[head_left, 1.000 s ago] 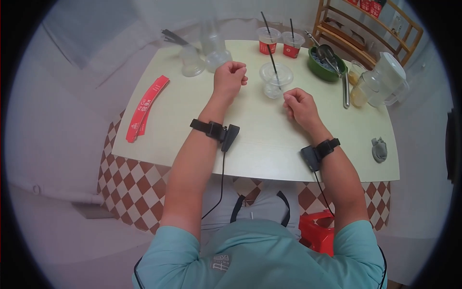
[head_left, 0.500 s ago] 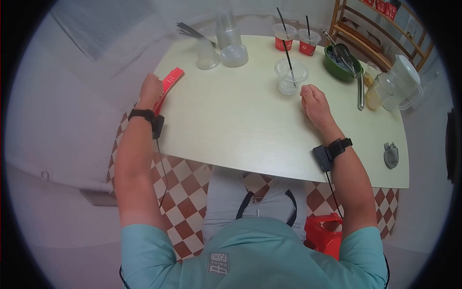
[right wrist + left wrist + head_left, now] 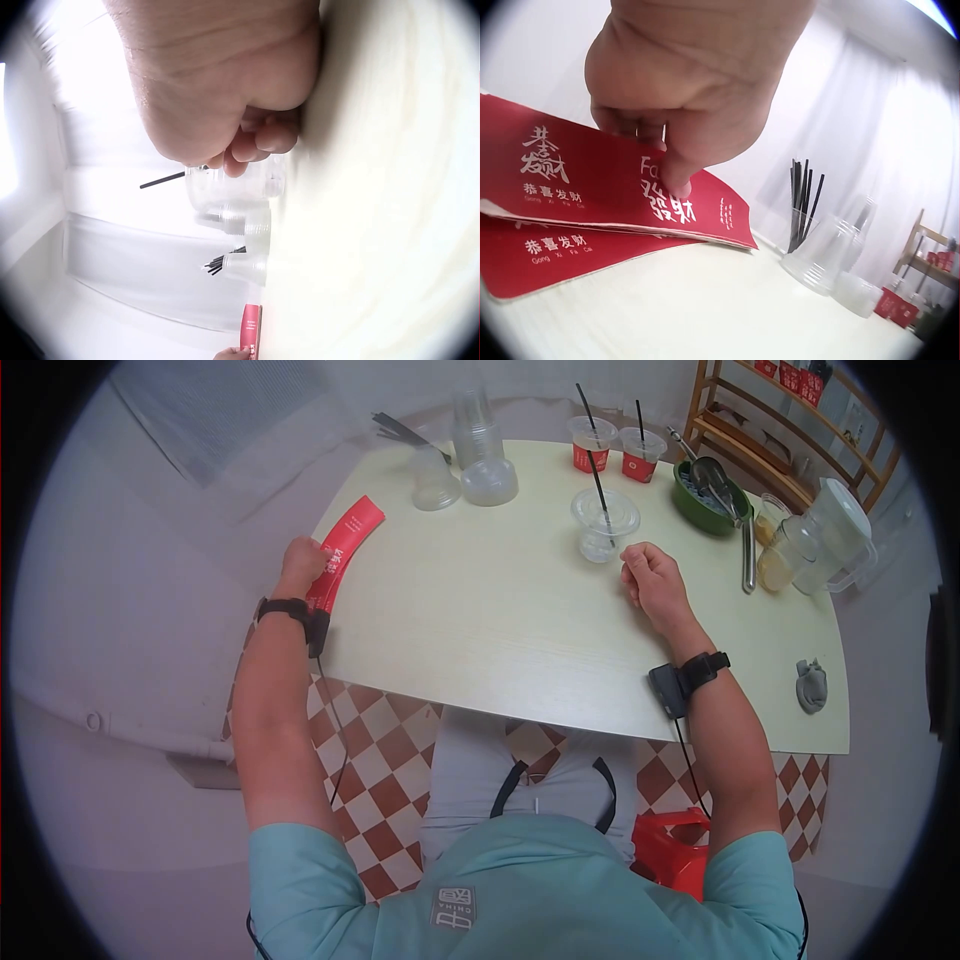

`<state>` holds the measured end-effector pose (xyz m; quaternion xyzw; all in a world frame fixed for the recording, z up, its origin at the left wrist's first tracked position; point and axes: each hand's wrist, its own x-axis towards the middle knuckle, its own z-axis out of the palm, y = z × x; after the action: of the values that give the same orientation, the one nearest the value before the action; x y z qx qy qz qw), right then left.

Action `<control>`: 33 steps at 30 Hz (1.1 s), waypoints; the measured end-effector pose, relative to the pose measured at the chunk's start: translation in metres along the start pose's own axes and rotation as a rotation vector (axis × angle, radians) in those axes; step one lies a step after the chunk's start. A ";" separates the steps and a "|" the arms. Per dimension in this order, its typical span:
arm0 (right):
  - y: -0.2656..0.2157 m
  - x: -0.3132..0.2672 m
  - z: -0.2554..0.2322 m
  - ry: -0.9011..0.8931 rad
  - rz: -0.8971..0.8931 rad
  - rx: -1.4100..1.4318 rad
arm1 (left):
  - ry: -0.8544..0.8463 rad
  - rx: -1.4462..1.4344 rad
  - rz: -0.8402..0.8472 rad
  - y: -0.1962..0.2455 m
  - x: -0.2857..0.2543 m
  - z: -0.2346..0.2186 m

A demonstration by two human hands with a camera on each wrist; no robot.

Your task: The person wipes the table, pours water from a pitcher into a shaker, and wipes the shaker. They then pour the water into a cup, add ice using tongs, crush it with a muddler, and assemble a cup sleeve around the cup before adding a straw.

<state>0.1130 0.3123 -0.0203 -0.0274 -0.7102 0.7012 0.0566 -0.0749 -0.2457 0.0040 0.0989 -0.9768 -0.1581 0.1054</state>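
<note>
At the table's left edge my left hand pinches a red paper cup sleeve, thumb on its printed front and fingers behind. A second red sleeve with white lettering lies partly under it on the table. My right hand rests on the table, its fingers loosely curled round nothing. Just beyond its fingertips stands a clear plastic cup with a domed lid and a black straw.
Stacked clear cups and black straws in a clear holder stand at the back left. Two red-sleeved cups are at the back. On the right are a green bowl with a scoop, a pitcher and a grey cloth.
My left hand has gone from the table's middle to the left edge and taken hold of a red sleeve, whose end now tilts up. The right hand stays by the lidded cup.
</note>
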 end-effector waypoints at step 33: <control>-0.012 -0.013 0.003 -0.323 -0.099 0.065 | -0.743 -2.181 -0.069 0.259 -0.192 0.053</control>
<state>0.1263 0.3076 -0.0091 0.1225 -0.6876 0.7153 -0.0229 0.0546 0.0542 0.0064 -0.0710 -0.2883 -0.9408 -0.1635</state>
